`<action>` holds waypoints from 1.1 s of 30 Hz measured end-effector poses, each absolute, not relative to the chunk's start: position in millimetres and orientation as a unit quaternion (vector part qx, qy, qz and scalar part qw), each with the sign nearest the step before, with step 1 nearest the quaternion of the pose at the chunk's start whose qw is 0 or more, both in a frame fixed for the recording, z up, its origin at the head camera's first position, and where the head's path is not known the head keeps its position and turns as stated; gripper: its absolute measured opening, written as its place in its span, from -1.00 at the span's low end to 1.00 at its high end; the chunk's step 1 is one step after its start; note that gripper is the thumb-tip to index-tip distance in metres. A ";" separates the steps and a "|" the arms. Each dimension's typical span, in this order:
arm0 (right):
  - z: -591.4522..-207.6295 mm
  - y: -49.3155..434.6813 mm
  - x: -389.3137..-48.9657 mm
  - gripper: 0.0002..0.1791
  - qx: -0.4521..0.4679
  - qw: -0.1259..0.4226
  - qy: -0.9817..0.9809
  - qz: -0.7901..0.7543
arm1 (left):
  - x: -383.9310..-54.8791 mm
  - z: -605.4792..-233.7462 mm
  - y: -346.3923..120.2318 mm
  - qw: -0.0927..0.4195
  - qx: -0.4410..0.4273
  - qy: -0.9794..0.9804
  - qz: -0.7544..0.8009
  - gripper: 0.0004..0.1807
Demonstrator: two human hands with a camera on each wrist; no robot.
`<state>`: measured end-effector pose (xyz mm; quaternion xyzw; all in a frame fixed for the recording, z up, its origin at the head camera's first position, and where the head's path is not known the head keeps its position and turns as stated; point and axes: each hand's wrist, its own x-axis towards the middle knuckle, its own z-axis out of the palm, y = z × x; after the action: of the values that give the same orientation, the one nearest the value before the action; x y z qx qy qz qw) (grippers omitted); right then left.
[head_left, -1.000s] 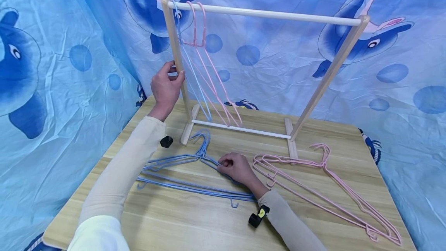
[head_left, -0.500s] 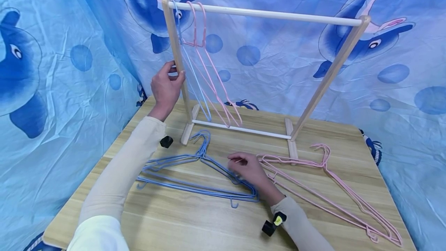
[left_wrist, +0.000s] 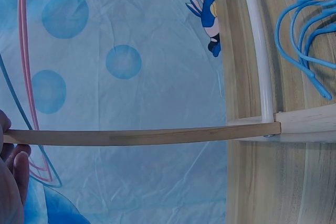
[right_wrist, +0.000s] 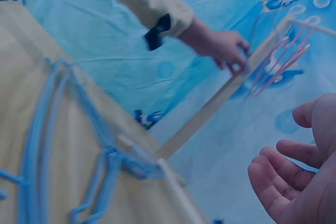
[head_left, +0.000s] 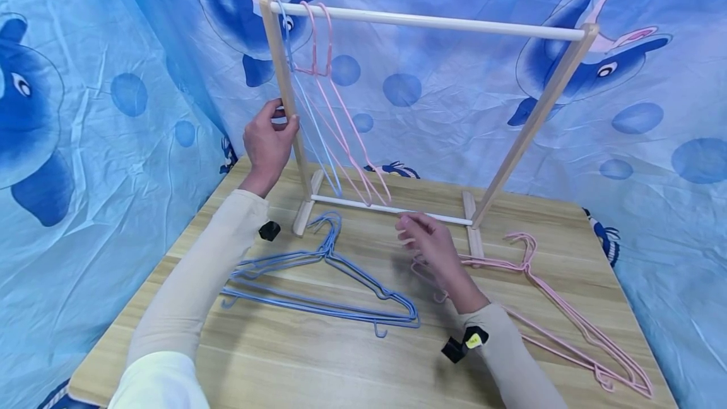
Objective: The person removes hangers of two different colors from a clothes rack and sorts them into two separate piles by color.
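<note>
With fingers and thumb around it, my left hand [head_left: 269, 144] grips the left wooden post [head_left: 279, 62] of a small clothes rack. My right hand [head_left: 434, 248] holds nothing; its fingers are loosely bent in the right wrist view, and in the head view it overlaps the left end of the pink hangers [head_left: 568, 308] on the table. Left of it lies a stack of blue hangers [head_left: 363, 279], hooks toward the rack. On the rack's white top rail [head_left: 431, 20], at its left end, hang one blue hanger [head_left: 315, 115] and two pink hangers [head_left: 346, 112].
The rack's white lower rail [head_left: 392, 209] runs low between its wooden feet, behind both stacks. The right post [head_left: 534, 125] leans to the right in view. Blue dolphin-print cloth [head_left: 113, 163] surrounds the wooden table [head_left: 295, 358] at the back and sides.
My right hand has left the blue hangers and moved right and up, toward the rack. The left hand keeps its grip on the post.
</note>
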<state>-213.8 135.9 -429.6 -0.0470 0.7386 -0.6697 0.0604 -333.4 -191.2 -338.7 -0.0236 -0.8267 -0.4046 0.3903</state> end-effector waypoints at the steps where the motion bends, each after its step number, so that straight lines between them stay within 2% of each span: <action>1: -422.8 136.0 -216.2 -0.52 -0.052 0.059 0.734 -0.674 | -333.5 -338.6 -191.7 0.390 -0.023 -0.827 -0.405 -0.64; 19: -312.4 103.4 -262.5 -0.50 -0.125 0.022 0.750 -0.649 | -333.7 -339.4 -192.8 0.383 -0.020 -0.830 -0.405 -0.62; 33: -276.4 62.6 -291.5 -0.51 -0.102 0.051 0.743 -0.659 | -332.8 -338.6 -192.8 0.383 -0.022 -0.831 -0.404 -0.62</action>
<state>-291.5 62.6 -276.4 -0.1024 0.7432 -0.6592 0.0508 -332.8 -192.8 -338.6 -0.0218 -0.8307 -0.4038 0.3828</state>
